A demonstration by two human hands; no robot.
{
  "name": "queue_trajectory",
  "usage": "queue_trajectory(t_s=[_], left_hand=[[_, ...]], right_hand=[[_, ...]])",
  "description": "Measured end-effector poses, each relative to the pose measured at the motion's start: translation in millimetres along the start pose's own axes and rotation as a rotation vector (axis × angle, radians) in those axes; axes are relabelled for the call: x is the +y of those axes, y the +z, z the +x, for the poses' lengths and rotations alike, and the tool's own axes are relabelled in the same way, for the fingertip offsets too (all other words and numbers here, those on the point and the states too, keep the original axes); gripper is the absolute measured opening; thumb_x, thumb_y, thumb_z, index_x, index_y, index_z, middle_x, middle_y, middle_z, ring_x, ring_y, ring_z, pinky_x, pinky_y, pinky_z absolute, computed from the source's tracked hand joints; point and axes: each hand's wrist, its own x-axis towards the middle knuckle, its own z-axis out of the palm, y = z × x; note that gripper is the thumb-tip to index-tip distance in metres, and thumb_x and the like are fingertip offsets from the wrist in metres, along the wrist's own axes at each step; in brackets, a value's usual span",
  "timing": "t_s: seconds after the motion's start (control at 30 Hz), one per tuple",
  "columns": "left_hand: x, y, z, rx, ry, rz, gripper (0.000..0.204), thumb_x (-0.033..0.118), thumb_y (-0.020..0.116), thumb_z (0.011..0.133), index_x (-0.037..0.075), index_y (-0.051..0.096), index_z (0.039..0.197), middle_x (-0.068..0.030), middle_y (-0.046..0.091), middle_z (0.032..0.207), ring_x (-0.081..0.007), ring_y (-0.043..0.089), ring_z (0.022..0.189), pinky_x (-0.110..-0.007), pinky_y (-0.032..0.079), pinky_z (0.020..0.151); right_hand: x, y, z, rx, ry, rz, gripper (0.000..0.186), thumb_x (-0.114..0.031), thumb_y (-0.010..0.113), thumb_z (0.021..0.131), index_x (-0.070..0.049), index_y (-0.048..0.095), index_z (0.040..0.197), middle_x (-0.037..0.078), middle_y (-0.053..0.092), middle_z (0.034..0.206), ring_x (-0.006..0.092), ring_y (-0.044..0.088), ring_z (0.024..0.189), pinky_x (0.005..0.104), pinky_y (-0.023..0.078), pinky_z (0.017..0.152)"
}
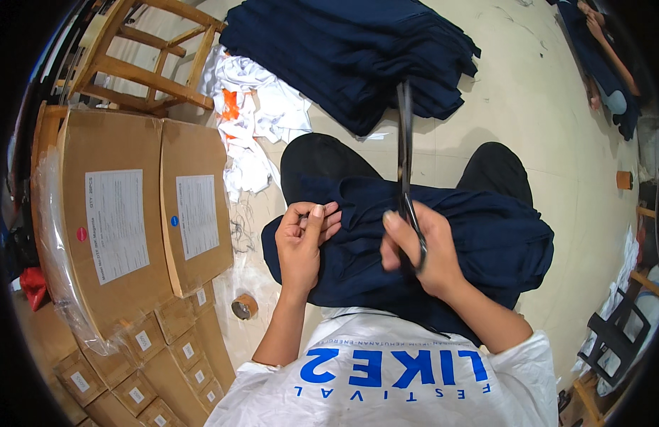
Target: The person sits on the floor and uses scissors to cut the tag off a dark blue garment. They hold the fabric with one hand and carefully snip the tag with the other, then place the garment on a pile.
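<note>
My left hand (309,238) is raised at the left side of navy fabric (493,245) lying across my lap, with thumb and fingertips pinched together; I cannot make out what, if anything, is between them. My right hand (422,252) grips long black scissors (404,164) by the handles, their blades pointing away from me over the floor and toward a thick pile of navy fabric (336,53) at the top of the view. Beside that pile, to the left, lie crumpled white cloths with orange patches (251,92).
Cardboard boxes (112,185) are stacked at left, below a wooden chair (144,71). A tape roll (244,306) lies on the tiled floor (557,171), another (625,180) at far right. A co-worker's arms (614,50) with navy cloth are at upper right, a black frame (614,341) at lower right.
</note>
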Motion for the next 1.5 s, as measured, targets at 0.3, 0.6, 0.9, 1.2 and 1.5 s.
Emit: queue_trajectory(t_s=[0.3,0.6,0.9,1.2,1.5], left_hand=[[-5,-1,5,0.003,-0.016,-0.021,0.014,0.020,0.060,0.110,0.007,0.060,0.113,-0.0180,0.072,0.126,-0.0195,0.076,0.098,-0.032,0.064,0.085],[-6,-3,4,-0.021,0.016,-0.029,0.012,0.020,0.057,0.111,0.008,0.058,0.113,-0.0169,0.071,0.128,-0.0180,0.076,0.095,-0.030,0.064,0.082],[-5,-5,3,-0.042,-0.003,-0.039,0.012,0.020,0.057,0.111,0.008,0.057,0.112,-0.0185,0.071,0.128,-0.0178,0.076,0.094,-0.031,0.064,0.083],[-5,-6,1,-0.061,-0.002,-0.018,0.012,0.020,0.057,0.111,0.008,0.057,0.112,-0.0188,0.071,0.129,-0.0184,0.077,0.094,-0.032,0.065,0.083],[-5,-6,2,-0.079,0.002,-0.018,0.012,0.019,0.057,0.111,0.008,0.057,0.112,-0.0181,0.072,0.127,-0.0197,0.077,0.094,-0.032,0.065,0.083]], right_hand=[[3,-35,-49,-0.245,0.600,-0.190,0.039,-0.035,0.077,0.099,-0.005,0.066,0.076,0.005,0.065,0.061,0.0105,0.062,0.049,0.0243,0.049,0.049],[2,-30,-39,-0.272,0.666,-0.221,0.044,-0.038,0.078,0.098,-0.007,0.064,0.070,0.005,0.064,0.058,0.0113,0.060,0.045,0.0236,0.046,0.044],[9,-23,-30,-0.243,0.656,-0.282,0.047,-0.040,0.078,0.097,-0.006,0.062,0.070,0.006,0.063,0.059,0.0133,0.060,0.045,0.0253,0.046,0.042],[4,-19,-26,-0.236,0.687,-0.318,0.039,-0.032,0.075,0.100,-0.005,0.064,0.074,0.005,0.063,0.059,0.0118,0.058,0.045,0.0245,0.047,0.043],[13,-24,-26,-0.251,0.632,-0.281,0.043,-0.036,0.077,0.099,-0.006,0.063,0.072,0.005,0.063,0.058,0.0124,0.061,0.044,0.0237,0.047,0.041]])
